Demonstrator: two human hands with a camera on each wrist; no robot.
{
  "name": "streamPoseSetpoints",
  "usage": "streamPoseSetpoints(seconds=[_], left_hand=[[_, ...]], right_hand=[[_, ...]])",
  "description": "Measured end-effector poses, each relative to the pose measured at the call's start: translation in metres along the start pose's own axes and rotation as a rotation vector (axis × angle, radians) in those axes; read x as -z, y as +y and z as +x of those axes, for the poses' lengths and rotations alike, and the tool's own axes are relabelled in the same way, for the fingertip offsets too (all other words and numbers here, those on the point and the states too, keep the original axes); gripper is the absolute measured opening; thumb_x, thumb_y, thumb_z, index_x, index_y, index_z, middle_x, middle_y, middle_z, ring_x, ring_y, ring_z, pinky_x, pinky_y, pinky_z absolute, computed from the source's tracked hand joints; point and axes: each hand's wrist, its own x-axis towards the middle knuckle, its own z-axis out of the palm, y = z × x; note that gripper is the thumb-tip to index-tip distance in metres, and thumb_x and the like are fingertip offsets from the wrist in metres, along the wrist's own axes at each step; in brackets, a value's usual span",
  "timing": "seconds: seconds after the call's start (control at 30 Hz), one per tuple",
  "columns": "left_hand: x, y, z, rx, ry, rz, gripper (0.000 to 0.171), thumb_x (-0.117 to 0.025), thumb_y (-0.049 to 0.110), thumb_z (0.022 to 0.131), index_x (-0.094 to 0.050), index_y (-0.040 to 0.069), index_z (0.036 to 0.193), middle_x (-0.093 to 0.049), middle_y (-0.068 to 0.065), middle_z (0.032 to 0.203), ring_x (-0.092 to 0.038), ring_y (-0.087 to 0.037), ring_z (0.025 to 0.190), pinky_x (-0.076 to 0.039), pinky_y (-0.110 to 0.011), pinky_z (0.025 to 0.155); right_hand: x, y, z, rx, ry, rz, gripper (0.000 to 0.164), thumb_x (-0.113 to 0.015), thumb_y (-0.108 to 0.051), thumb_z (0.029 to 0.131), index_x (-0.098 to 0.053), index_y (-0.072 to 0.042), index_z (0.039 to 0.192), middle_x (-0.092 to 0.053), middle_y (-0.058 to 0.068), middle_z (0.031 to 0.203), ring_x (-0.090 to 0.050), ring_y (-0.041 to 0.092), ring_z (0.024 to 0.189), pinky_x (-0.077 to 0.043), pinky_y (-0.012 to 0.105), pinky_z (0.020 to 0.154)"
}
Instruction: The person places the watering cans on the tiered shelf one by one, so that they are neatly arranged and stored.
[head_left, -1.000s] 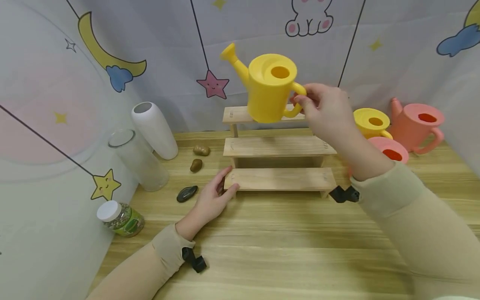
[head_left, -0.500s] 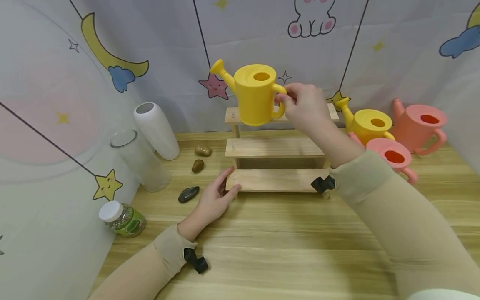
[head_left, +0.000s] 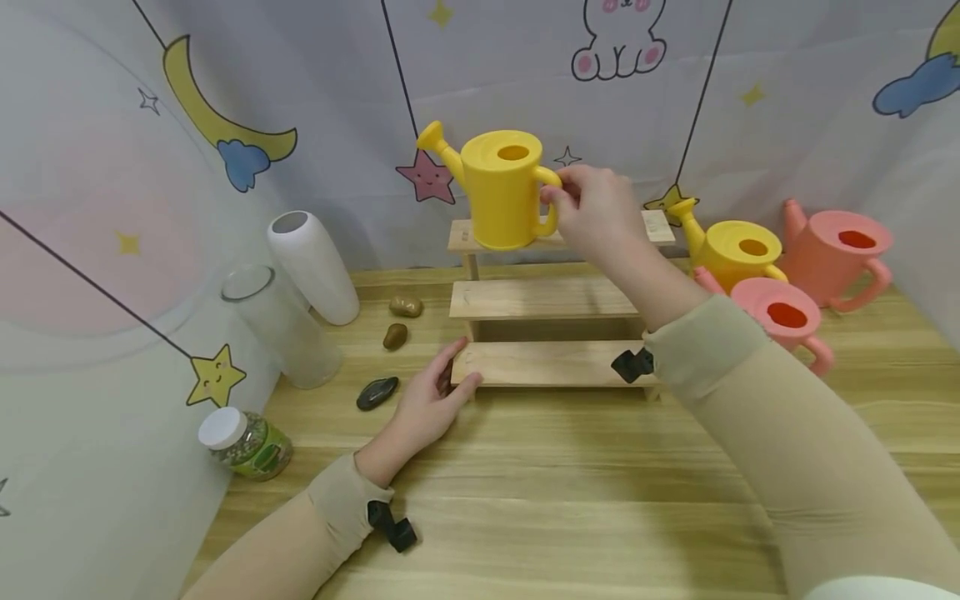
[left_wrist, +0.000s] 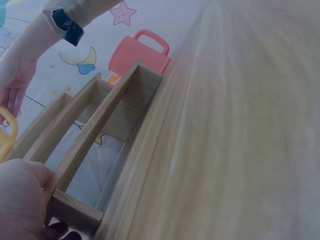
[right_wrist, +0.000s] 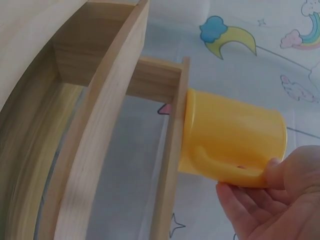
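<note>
A yellow watering can (head_left: 501,192) stands upright at the left part of the top step of a three-step wooden shelf (head_left: 547,298). My right hand (head_left: 600,212) pinches its handle between thumb and fingers. In the right wrist view, the base of the can appears to meet the top board. My left hand (head_left: 427,396) grips the left end of the lowest step, thumb at the front edge and a finger toward the back; some of its fingers are hidden under the board in the left wrist view.
Right of the shelf stand another yellow watering can (head_left: 738,250) and two pink ones, one behind (head_left: 840,254) and one in front (head_left: 780,312). At left are a white vase (head_left: 315,267), a glass vase (head_left: 281,325), a lidded jar (head_left: 247,446) and three stones (head_left: 377,393).
My right hand has carried the yellow watering can left and down onto the top step, then slightly further left. My left hand has kept its place on the shelf.
</note>
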Motion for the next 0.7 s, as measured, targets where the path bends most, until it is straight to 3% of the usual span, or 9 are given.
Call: streamPoseSetpoints(seconds=[0.17,0.4,0.7], left_hand=[[0.001,0.001,-0.001,0.002,0.000,0.011,0.069,-0.064,0.047,0.100,-0.038,0.022,0.158,-0.041,-0.004,0.163,-0.041,-0.017,0.149,-0.041,-0.040,0.120],[0.001,0.001,-0.002,0.006,0.000,0.025,0.068,-0.064,0.046,0.100,-0.039,0.021,0.158,-0.042,-0.006,0.162,-0.043,-0.018,0.149,-0.042,-0.041,0.119],[0.001,0.000,-0.001,0.005,0.002,0.023,0.067,-0.064,0.045,0.100,-0.039,0.022,0.158,-0.043,-0.005,0.162,-0.044,-0.018,0.148,-0.043,-0.041,0.118]], right_hand=[[0.001,-0.001,-0.002,-0.022,-0.035,0.013,0.048,-0.052,-0.045,0.105,-0.056,-0.017,0.145,-0.067,0.004,0.132,-0.062,0.022,0.113,-0.058,0.036,0.101],[0.008,0.004,-0.008,-0.047,-0.064,0.067,0.067,-0.052,-0.059,0.101,-0.040,-0.026,0.157,-0.059,0.000,0.149,-0.063,0.020,0.128,-0.056,0.040,0.105],[0.031,0.022,-0.036,-0.025,0.013,0.127,0.069,-0.052,-0.066,0.097,-0.040,-0.032,0.156,-0.060,-0.003,0.148,-0.062,0.017,0.130,-0.054,0.041,0.109]])
